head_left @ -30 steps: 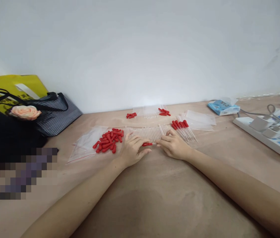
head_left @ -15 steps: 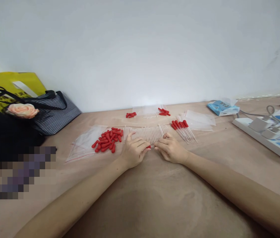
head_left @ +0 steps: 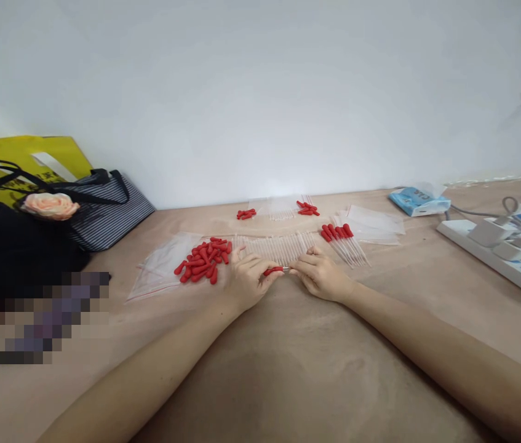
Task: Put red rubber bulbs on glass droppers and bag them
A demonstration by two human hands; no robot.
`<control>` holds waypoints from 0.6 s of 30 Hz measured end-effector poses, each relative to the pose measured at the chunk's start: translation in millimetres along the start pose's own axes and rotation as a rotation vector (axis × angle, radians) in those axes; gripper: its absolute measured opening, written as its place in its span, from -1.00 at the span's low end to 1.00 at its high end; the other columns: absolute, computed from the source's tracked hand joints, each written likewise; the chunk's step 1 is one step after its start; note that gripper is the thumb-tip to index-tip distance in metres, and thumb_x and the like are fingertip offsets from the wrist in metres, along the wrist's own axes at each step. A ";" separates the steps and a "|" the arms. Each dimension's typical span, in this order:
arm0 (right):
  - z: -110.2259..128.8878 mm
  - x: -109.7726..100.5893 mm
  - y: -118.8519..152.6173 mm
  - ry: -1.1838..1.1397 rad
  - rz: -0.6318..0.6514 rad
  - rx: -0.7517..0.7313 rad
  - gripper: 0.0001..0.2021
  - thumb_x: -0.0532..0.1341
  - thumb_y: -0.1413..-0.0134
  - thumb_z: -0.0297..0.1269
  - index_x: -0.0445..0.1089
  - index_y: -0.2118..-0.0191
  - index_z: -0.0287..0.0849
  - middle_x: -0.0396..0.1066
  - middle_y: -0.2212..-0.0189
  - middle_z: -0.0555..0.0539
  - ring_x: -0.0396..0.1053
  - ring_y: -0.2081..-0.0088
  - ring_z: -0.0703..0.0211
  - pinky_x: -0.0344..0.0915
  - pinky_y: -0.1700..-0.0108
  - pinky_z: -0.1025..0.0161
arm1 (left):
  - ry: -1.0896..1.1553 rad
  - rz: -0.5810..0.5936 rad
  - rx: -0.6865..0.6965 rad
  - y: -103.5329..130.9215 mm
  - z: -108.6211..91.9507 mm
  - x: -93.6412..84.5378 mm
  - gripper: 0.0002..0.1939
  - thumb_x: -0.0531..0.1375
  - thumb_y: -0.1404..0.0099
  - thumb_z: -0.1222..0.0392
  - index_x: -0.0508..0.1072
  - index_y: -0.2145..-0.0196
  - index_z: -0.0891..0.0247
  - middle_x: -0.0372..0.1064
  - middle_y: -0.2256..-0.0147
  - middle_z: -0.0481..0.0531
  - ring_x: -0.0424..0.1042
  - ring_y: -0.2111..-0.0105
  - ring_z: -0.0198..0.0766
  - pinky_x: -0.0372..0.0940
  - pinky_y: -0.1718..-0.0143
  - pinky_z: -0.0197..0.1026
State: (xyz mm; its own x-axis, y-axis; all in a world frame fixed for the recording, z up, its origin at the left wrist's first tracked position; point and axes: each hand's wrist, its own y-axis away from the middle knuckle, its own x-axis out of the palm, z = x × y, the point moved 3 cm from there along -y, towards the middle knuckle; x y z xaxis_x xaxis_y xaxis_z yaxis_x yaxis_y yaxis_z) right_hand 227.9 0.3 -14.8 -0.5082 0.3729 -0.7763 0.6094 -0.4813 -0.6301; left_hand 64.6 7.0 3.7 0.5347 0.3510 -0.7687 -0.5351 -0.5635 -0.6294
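Note:
Between the fingers of my left hand (head_left: 250,280) is a red rubber bulb (head_left: 274,270). My right hand (head_left: 319,275) pinches a thin clear tube (head_left: 286,269), whose end meets the bulb. Just beyond both hands lies a row of clear tubes (head_left: 274,249) side by side. Left of my left hand, a pile of red bulbs (head_left: 202,261) rests on clear plastic bags (head_left: 156,264). To the right of my right hand, several tubes with red bulbs on them (head_left: 343,243) lie in a fan.
Farther back are two small groups of red bulbs (head_left: 246,214) (head_left: 307,208) beside more clear tubes (head_left: 281,212). Plastic bags (head_left: 373,224), a blue tissue pack (head_left: 419,201) and a power strip (head_left: 500,255) lie right. A striped bag (head_left: 103,215) and a yellow bag (head_left: 52,154) stand left.
My left fingers have shifted on the red bulb, and more of it shows now. My right hand keeps its pinch on the tube. The whole view has shifted slightly.

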 end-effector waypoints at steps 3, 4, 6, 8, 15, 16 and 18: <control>-1.3 -0.7 -0.1 0.000 0.016 -0.008 -0.74 -0.07 -0.16 -0.34 0.34 0.29 -0.29 0.30 0.52 -0.07 0.16 0.47 0.26 0.03 0.29 0.27 | 0.002 -0.006 0.002 0.0 1.4 0.3 -0.82 0.10 -0.19 0.08 0.43 0.45 0.17 0.43 0.53 -0.12 0.37 0.46 -0.31 -0.14 -0.03 0.04; -1.7 -1.9 -0.6 0.002 0.024 -0.014 -0.74 -0.07 -0.16 -0.34 0.35 0.29 -0.29 0.30 0.52 -0.06 0.16 0.47 0.26 0.03 0.30 0.27 | 0.004 -0.011 0.007 -0.1 1.7 0.0 -0.82 0.11 -0.19 0.08 0.44 0.45 0.17 0.43 0.53 -0.12 0.37 0.46 -0.32 -0.14 -0.04 0.04; -2.2 -6.0 -2.5 0.025 0.049 -0.031 -0.74 -0.06 -0.16 -0.34 0.35 0.28 -0.27 0.30 0.52 -0.06 0.16 0.46 0.26 0.00 0.30 0.27 | 0.010 -0.007 0.030 -0.4 1.7 -0.4 -0.82 0.11 -0.19 0.08 0.44 0.45 0.17 0.44 0.52 -0.13 0.37 0.46 -0.32 -0.17 -0.05 0.05; -2.2 -11.2 -5.3 0.092 0.080 -0.052 -0.76 -0.02 -0.15 -0.30 0.37 0.30 -0.22 0.31 0.49 -0.06 0.16 0.42 0.24 -0.04 0.30 0.24 | 0.018 0.016 0.060 -0.7 1.2 -0.4 -0.83 0.10 -0.20 0.08 0.44 0.45 0.15 0.45 0.52 -0.15 0.37 0.46 -0.33 -0.19 -0.06 0.05; -3.2 -15.7 -10.2 0.239 0.203 -0.019 -0.79 0.02 -0.10 -0.30 0.38 0.37 -0.19 0.33 0.48 -0.08 0.18 0.41 0.21 -0.08 0.34 0.22 | -0.026 -0.010 0.049 -2.7 3.8 -4.3 -0.84 0.12 -0.17 0.06 0.43 0.34 0.13 0.46 0.41 -0.09 0.36 0.31 -0.25 -0.17 -0.05 0.05; -7.3 -15.7 -9.4 0.233 0.196 0.050 -0.79 0.01 -0.10 -0.31 0.37 0.33 -0.20 0.35 0.45 -0.09 0.21 0.40 0.20 -0.06 0.34 0.23 | -0.055 -0.042 0.013 -2.9 6.4 -5.4 -0.77 0.13 -0.15 0.04 0.41 0.26 0.15 0.44 0.31 -0.03 0.34 0.24 -0.19 -0.15 -0.04 0.05; -21.6 -17.6 -5.6 0.226 0.165 0.279 -0.77 -0.01 -0.09 -0.32 0.32 0.19 -0.20 0.38 0.40 -0.11 0.25 0.38 0.17 -0.02 0.35 0.25 | -0.120 -0.098 -0.079 -2.4 13.0 -6.9 -0.56 0.14 -0.12 -0.01 0.30 0.07 0.22 0.34 0.13 0.11 0.24 0.11 -0.07 -0.09 -0.01 0.07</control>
State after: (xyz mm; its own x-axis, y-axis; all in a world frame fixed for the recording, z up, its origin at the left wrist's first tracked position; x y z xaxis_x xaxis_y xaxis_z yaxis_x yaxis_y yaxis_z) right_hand 246.6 13.6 2.0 -0.2517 0.4230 -0.8705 0.4667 -0.7349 -0.4921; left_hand 53.7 15.7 9.0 0.4976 0.4915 -0.7147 -0.4286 -0.5770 -0.6952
